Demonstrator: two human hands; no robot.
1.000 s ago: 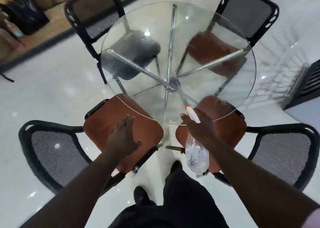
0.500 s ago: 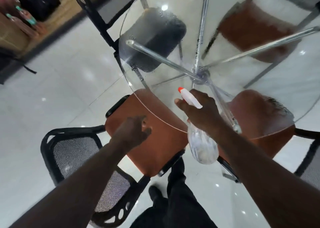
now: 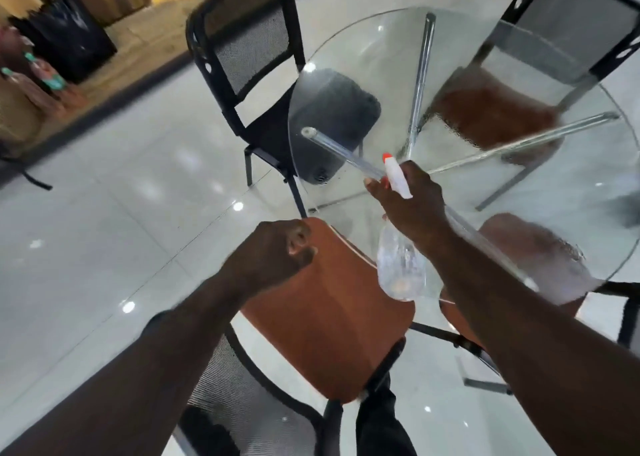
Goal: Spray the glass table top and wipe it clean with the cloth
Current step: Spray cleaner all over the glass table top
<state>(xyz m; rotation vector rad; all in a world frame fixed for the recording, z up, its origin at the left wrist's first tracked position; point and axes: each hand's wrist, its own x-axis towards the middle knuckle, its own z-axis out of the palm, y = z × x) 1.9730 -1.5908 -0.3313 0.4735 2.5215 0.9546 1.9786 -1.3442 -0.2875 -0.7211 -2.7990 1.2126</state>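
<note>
One round clear glass desk (image 3: pixel 374 46) on chrome legs stands among four black mesh-backed chairs (image 3: pixel 242 57), three with brown seats and one with a black seat. Two bare hands are in view. The right hand (image 3: pixel 412 206) grips one clear plastic spray bottle (image 3: pixel 398 268) with a white head and orange nozzle, above the glass near its edge. The left hand (image 3: pixel 270 251) is curled into a fist, holding nothing visible, over the nearest brown seat. Spray droplets fleck the glass.

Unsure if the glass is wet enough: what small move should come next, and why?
Probably one more squirt. The right grip holds the spray bottle, nozzle aimed over the glass table top; droplets cover only patches, and no cloth is in view.
</note>
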